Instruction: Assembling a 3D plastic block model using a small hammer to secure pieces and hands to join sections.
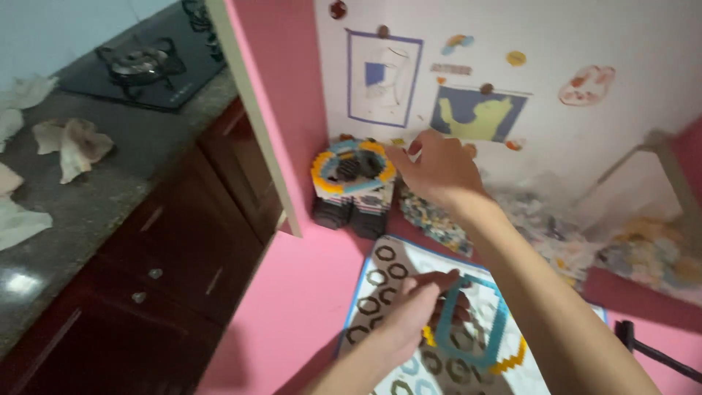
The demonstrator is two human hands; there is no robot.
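Note:
My left hand (pixel 413 311) is low in the middle, gripping a blue hexagonal ring with yellow zigzag edges (pixel 488 330). It holds the ring just above a white board printed with dark hexagon outlines (pixel 380 272). My right hand (pixel 439 170) stretches forward with its fingers apart. Its fingertips are at the rim of the top ring of a stack of yellow, blue and black rings (pixel 352 179) in the corner of the pink surface. Nothing is gripped in that hand.
A heap of small mixed-colour pieces (pixel 541 219) lies along the white wall with pictures (pixel 475 110). To the left are a grey counter (pixel 95 197) with crumpled papers, a black gas hob (pixel 146 62) and dark wooden cabinets (pixel 168 278). A black rod (pixel 654 351) sits at bottom right.

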